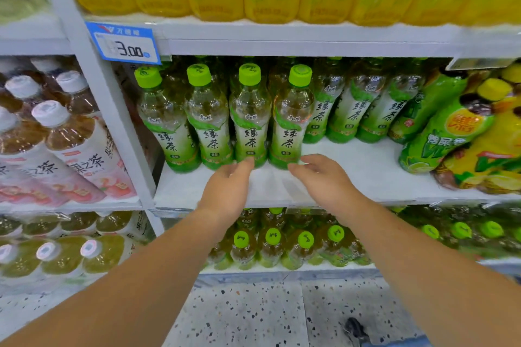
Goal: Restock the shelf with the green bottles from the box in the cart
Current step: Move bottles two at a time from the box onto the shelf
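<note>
Although neither the box nor the cart shows in the head view, the restocking looks partly done. Four green bottles stand upright in a front row at the left of the middle shelf, labels facing out, with more of the same tea packed in behind them. To the right of that row the front of the shelf is bare white board. The back-row bottles stand set back there with open space before them, as far as the leaning green-and-yellow bottles at the far right.

Both hands are empty. The left hand reaches in with its fingers loosely bent, the tips at the foot of the third bottle in the row and seemingly touching it. The right hand lies just beside it, relaxed fingers at the base of the fourth bottle. Neither has a bottle in its grip, so this reads as squaring up the row rather than carrying stock.

As a judgement, the left part of the facing is filled and the right part is what remains — several more bottles would need to come from the box to close the gap. How many are left in the box cannot be told, since it is out of sight. The lower shelf holds green-capped bottles of its own.
</note>
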A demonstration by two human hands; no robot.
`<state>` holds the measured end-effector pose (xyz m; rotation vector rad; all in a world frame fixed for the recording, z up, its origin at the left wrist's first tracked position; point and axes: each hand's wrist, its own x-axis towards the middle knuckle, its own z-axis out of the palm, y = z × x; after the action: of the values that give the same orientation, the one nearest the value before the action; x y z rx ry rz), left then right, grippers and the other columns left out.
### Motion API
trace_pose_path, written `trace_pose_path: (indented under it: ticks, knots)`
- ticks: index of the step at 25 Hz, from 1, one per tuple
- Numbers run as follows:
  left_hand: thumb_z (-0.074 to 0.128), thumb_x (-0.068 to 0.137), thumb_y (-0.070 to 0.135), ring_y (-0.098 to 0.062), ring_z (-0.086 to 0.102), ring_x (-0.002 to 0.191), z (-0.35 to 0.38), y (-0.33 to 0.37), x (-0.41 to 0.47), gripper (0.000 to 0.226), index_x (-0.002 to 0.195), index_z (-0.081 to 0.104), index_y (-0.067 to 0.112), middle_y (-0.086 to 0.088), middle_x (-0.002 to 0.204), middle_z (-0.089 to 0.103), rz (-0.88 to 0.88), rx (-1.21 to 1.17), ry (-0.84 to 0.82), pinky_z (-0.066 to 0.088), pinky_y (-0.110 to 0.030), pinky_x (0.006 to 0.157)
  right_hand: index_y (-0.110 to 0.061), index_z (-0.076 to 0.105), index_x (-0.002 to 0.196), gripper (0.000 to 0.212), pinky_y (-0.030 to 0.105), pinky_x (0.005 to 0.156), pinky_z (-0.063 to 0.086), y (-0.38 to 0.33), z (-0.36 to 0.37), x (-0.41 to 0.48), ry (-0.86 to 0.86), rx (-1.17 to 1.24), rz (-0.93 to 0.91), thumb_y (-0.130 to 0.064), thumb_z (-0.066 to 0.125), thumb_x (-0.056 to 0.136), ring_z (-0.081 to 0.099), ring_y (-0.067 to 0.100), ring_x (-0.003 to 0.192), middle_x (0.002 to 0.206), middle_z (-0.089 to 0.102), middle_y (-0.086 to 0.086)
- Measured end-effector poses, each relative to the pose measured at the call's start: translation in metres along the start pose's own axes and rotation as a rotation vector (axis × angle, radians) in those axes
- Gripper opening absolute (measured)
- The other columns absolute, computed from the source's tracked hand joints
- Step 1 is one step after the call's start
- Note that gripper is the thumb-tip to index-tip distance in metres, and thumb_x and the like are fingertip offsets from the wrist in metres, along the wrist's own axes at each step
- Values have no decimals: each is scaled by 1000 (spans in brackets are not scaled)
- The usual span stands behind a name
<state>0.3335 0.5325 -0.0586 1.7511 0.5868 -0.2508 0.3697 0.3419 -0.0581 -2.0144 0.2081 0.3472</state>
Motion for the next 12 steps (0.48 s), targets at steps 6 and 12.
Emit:
trace_pose_path:
  ticks: [6, 12]
  knots:
    - [42, 91, 71, -17, 59, 111, -14, -5, -84, 53, 121, 59, 30, 7, 120, 66, -82, 147, -240, 42, -39, 90, -27, 47, 144, 48, 29, 91, 35, 0, -20, -90, -74, 31, 167, -45, 46, 100, 47, 11, 114, 145, 49, -2]
    - [36, 77, 81, -18, 57, 116, -45, 28, -175, 77, 129, 60, 29, 8, 126, 63, 71, 323, -313, 42, -46, 103, -28, 38, 150, 54, 25, 81, 41, -6, -63, -215, -27, 42, 279, -47, 48, 101, 49, 13, 115, 149, 44, -2]
